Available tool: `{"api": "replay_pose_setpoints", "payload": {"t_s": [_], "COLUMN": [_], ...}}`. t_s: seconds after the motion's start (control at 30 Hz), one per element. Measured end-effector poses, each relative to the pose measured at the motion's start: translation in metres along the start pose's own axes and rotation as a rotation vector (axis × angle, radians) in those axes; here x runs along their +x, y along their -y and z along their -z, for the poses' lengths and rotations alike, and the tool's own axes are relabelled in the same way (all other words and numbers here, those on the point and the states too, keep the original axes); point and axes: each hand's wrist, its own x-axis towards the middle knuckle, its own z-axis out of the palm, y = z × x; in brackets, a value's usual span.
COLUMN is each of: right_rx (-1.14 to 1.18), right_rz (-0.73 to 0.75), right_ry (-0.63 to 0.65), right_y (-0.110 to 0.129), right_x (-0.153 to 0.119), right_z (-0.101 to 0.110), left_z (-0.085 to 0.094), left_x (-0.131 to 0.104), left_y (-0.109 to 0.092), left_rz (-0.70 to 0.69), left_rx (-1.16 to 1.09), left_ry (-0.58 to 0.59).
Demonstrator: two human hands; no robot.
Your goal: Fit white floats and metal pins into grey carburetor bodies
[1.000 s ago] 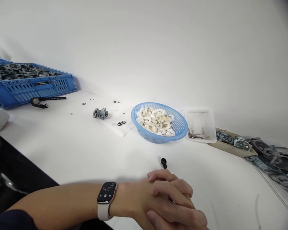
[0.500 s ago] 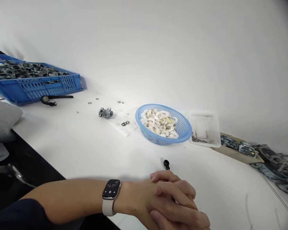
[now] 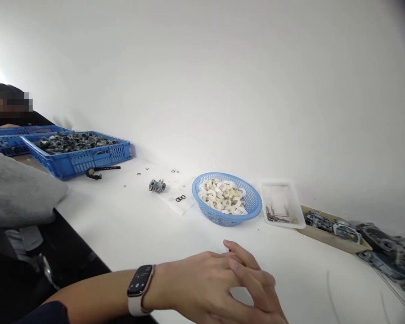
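Note:
My left hand (image 3: 199,285), with a smartwatch (image 3: 141,281) on its wrist, reaches in from the lower left above the white table. My right hand (image 3: 261,288) meets it, their fingers crossing and touching, with a gap between them. Both hands' fingers are partly spread, and no object shows in either. Just behind the fingertips, a small black part is almost wholly hidden. Beyond the hands stands a blue basket (image 3: 227,220) holding white curved pieces (image 3: 221,196).
A metal carburetor-like part (image 3: 157,185) lies near black rings (image 3: 180,198) and a white sheet (image 3: 178,209). A black watch (image 3: 94,173) lies by a blue crate (image 3: 94,162) of metal parts. To the right are a white tray (image 3: 299,220) and metal castings (image 3: 391,252). A person (image 3: 16,118) is at far left.
My view has shifted, so the table's things sit lower and a person shows at far left. My hands have loosened from a tight clasp, opening a gap, and now cover most of the black part.

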Motion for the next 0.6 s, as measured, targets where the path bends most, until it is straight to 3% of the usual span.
{"api": "replay_pose_setpoints", "payload": {"t_s": [0.1,0.17,0.27,0.3,0.47,0.6], "right_rx": [-0.051,-0.105,-0.143,-0.144,-0.185,-0.224], "right_rz": [-0.021,-0.026,-0.075,-0.105,-0.134,-0.069], "right_ry": [-0.021,-0.046,-0.104,-0.123,-0.142,-0.065], "right_y": [0.000,-0.002,-0.008,-0.010,-0.018,-0.021], "right_x": [0.008,0.016,0.024,0.025,0.024,0.022], "right_z": [0.003,0.010,0.020,0.023,0.026,0.021], "left_z": [0.005,0.013,0.028,0.033,0.052,0.050], "left_x": [-0.020,-0.038,-0.070,-0.082,-0.140,-0.169], "left_y": [0.005,0.021,0.072,0.093,0.192,0.230], "left_rz": [0.091,0.261,0.762,0.869,1.310,1.574], "left_rx": [-0.088,-0.067,-0.085,-0.075,-0.026,-0.077], "left_ry": [-0.109,-0.071,0.148,0.196,0.252,0.256]}}
